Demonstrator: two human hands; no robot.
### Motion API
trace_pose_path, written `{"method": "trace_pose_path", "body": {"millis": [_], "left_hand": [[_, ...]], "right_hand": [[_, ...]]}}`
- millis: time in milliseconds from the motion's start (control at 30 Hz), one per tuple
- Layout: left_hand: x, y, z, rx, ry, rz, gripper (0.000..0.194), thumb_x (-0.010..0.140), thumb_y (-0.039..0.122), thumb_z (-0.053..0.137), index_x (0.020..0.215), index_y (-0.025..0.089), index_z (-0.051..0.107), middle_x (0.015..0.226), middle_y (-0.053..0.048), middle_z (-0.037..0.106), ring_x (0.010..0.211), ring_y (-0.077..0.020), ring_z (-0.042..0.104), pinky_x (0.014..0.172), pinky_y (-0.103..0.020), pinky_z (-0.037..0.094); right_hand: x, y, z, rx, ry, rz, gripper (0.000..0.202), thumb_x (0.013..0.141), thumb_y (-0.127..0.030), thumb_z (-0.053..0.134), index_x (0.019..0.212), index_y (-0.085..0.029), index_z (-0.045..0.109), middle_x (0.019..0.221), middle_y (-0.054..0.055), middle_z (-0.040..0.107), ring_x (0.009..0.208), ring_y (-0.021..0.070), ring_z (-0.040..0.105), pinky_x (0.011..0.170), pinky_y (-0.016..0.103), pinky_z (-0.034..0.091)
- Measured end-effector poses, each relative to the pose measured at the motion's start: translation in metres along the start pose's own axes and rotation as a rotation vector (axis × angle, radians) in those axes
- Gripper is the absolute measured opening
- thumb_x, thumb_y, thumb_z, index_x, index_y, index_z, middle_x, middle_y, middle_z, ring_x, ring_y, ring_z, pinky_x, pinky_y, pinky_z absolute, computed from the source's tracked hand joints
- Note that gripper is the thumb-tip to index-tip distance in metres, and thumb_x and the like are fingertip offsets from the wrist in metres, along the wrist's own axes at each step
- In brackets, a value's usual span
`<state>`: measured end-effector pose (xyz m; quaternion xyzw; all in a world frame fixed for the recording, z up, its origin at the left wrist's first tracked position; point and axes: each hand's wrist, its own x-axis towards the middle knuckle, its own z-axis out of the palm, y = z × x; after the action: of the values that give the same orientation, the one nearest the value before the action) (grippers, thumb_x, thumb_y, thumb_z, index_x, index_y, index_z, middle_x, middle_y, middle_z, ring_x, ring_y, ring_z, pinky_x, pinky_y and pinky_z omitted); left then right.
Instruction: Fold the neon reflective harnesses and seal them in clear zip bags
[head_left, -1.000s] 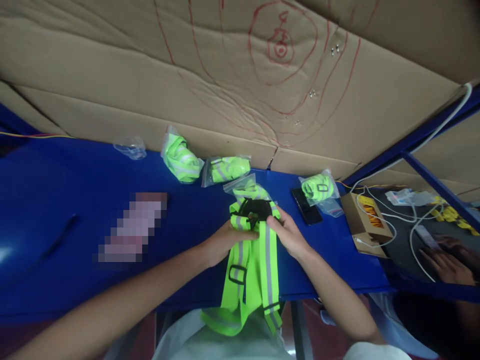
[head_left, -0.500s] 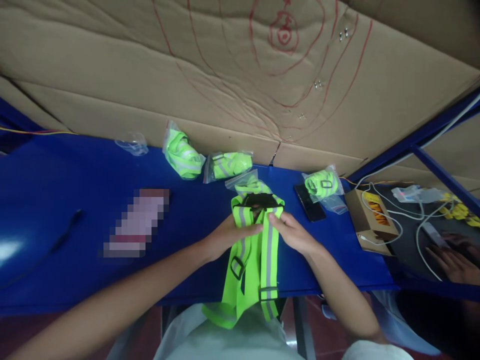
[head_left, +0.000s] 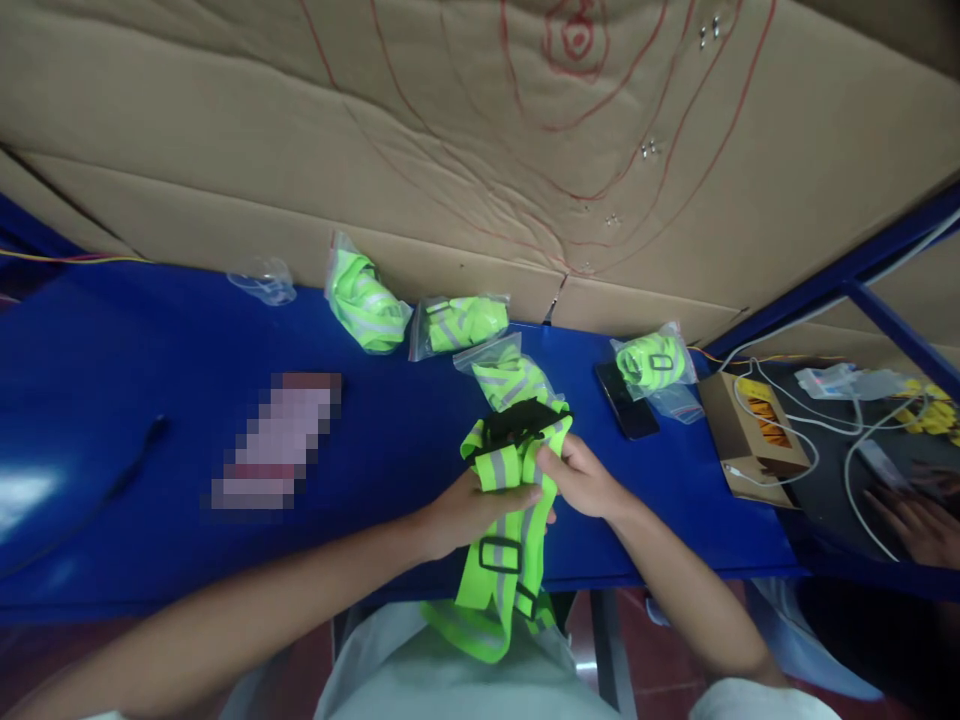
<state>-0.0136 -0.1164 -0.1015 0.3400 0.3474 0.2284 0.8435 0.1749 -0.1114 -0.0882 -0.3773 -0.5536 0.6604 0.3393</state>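
Observation:
A neon green strap bundle [head_left: 493,590] with grey reflective stripes and black buckles hangs over the blue table's front edge, its black part at the top. My left hand [head_left: 469,508] is wrapped round its left side, thumb lying across the straps. On the right side, my right hand [head_left: 583,478] pinches a strap near the black part. Just behind the bundle lies a bagged green strap set [head_left: 511,375]. Two more bagged sets, one crumpled [head_left: 367,305] and one flatter [head_left: 466,324], rest by the cardboard wall.
Right of my hands, a bagged set [head_left: 654,362] overlaps a black phone [head_left: 628,405]. Beyond are a cardboard box [head_left: 750,440], white cables and another person's hand [head_left: 919,520]. A blurred flat item [head_left: 281,440] and a black cable [head_left: 135,460] lie left on the table [head_left: 180,350].
The held straps have been gathered closer together and lowered slightly, with the black part now tilted. My left hand has moved down a little. More of the bagged set behind shows.

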Motion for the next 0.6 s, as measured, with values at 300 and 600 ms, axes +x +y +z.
{"method": "trace_pose_path", "body": {"millis": [300, 600], "left_hand": [[0.007, 0.016, -0.013, 0.073, -0.065, -0.047, 0.053, 0.064, 0.047, 0.095, 0.1, 0.009, 0.08, 0.085, -0.013, 0.079, 0.076, -0.0224, 0.073, 0.071, -0.031, 0.059], [0.002, 0.009, -0.002, -0.29, -0.271, -0.107, 0.039, 0.076, 0.029, 0.089, 0.11, 0.013, 0.08, 0.11, -0.016, 0.08, 0.099, -0.0259, 0.078, 0.094, -0.039, 0.061]], "right_hand": [[0.011, -0.015, -0.02, 0.191, 0.243, 0.179, 0.04, 0.08, -0.059, 0.083, 0.084, -0.019, 0.076, 0.074, 0.001, 0.074, 0.067, 0.0161, 0.067, 0.065, 0.026, 0.054], [0.007, -0.019, 0.0, 0.222, 0.548, 0.118, 0.04, 0.076, -0.05, 0.088, 0.064, -0.018, 0.066, 0.054, -0.003, 0.062, 0.047, 0.0097, 0.052, 0.049, 0.023, 0.042]]}}
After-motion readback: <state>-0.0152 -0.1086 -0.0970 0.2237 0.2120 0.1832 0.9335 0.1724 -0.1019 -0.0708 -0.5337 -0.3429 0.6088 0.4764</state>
